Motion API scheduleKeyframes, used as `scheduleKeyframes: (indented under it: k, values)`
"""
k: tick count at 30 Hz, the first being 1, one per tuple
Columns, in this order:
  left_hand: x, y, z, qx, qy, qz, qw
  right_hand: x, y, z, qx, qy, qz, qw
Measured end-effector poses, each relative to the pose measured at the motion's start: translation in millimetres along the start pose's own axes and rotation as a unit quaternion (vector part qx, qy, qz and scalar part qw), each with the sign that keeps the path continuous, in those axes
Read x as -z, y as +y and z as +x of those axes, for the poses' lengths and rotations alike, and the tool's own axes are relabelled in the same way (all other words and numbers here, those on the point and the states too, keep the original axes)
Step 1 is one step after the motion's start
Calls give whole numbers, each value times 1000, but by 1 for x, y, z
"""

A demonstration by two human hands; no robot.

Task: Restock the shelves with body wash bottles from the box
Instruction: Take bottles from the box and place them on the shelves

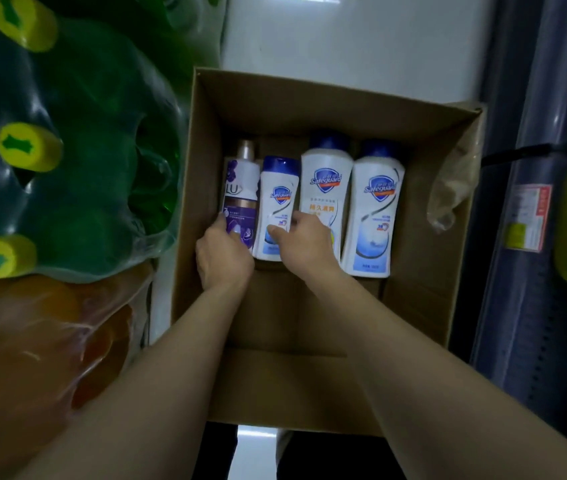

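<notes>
While both reaching down, left hand [224,258] on purple bottle [240,199], right hand [304,242] on small white bottle [277,209].

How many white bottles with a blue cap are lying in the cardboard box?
3. A small one lies second from the left beside the purple bottle, under the right hand. A taller one is next, and another is rightmost. None seems hidden.

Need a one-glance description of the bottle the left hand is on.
Look in the open cardboard box on the floor, where four bottles lie in a row. The purple bottle is leftmost, with the left hand gripping its lower end. The other three are white with blue caps; this one alone is purple with a metallic cap.
</notes>
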State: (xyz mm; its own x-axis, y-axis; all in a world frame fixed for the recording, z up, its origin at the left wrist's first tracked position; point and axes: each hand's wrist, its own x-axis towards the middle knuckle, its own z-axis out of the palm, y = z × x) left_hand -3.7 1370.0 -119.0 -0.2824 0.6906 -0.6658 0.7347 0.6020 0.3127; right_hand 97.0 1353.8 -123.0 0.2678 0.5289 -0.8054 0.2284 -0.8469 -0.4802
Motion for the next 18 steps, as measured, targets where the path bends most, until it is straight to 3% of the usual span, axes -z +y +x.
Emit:
scheduleKeyframes:
  k: [5, 11, 18]
  values:
    - [-6, 0, 2, 5, 44, -16, 999, -7, -4, 13, -45, 41, -52, 997]
    - [-9, -4, 4, -14, 62, 1, 998, 0, -4, 18, -37, 45, -92, 994]
    - [-3, -7, 12, -25, -27, 80, 996, -5, 1, 10, -22, 42, -109, 993]
